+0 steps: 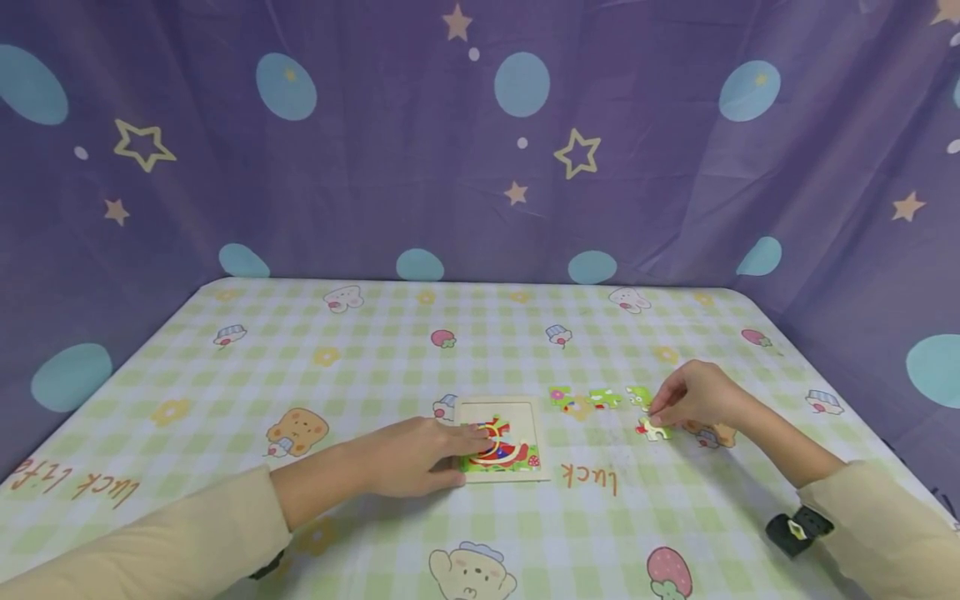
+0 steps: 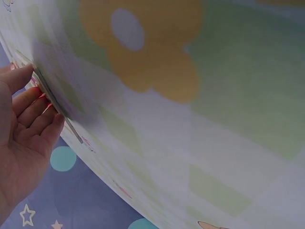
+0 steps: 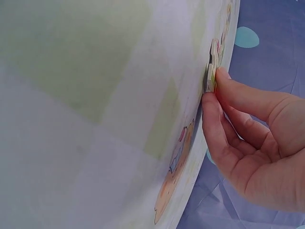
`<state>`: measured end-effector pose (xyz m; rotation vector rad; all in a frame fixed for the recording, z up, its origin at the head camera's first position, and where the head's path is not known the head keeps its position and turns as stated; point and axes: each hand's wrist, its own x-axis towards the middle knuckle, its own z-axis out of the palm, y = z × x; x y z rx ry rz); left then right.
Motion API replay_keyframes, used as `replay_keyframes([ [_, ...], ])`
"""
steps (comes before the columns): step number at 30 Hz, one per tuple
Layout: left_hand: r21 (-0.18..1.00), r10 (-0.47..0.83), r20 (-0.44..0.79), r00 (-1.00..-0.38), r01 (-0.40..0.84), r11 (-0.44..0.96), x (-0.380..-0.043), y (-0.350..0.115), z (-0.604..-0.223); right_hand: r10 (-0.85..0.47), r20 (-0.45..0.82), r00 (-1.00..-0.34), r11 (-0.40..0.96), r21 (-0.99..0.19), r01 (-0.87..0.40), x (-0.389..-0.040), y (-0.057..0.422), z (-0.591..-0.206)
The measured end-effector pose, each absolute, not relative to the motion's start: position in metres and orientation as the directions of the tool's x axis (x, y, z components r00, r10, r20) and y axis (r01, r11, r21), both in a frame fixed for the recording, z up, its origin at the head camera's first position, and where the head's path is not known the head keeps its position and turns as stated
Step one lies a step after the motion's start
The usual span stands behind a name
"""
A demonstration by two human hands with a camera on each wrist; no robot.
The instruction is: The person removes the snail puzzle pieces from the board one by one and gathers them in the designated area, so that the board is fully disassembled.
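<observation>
A square wooden puzzle tray [image 1: 480, 412] lies on the table. Assembled jigsaw pieces [image 1: 517, 452] inside it make a red, blue and green picture, while its upper part shows bare wood. My left hand [image 1: 416, 454] rests on the tray's left side, its fingers extended over the picture and hiding part of it. To the right of the tray, my right hand [image 1: 697, 396] pinches a pale puzzle piece [image 1: 656, 431] with a red patch between thumb and forefinger. In the right wrist view this puzzle piece [image 3: 211, 78] appears edge-on, right at the tablecloth.
Several loose green puzzle pieces [image 1: 603, 398] lie in a row between the tray and my right hand. A checked tablecloth [image 1: 375, 533] with printed cartoon figures covers the table. Behind the table's far edge hangs a purple curtain [image 1: 420, 183] with stars and blue dots.
</observation>
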<state>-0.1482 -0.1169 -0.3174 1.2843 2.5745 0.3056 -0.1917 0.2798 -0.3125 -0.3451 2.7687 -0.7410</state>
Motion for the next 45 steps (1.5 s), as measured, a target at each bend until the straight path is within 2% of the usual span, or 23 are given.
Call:
replay_keyframes([
  [28, 0.299, 0.804, -0.12, -0.583, 0.751, 0.589, -0.149, -0.117, -0.319, -0.304, -0.159, -0.939, 0.861, -0.468, -0.199, -0.196, 0.274, -0.304],
  [36, 0.298, 0.808, -0.117, -0.577, 0.756, 0.583, -0.149, -0.117, -0.318, -0.357, -0.102, -0.929, 0.836, -0.479, -0.268, -0.21, 0.247, -0.293],
  [45, 0.3, 0.812, -0.116, -0.571, 0.76, 0.577, -0.149, -0.116, -0.318, -0.494, -0.048, -0.868, 0.76, -0.508, -0.405, -0.22, 0.192, -0.297],
])
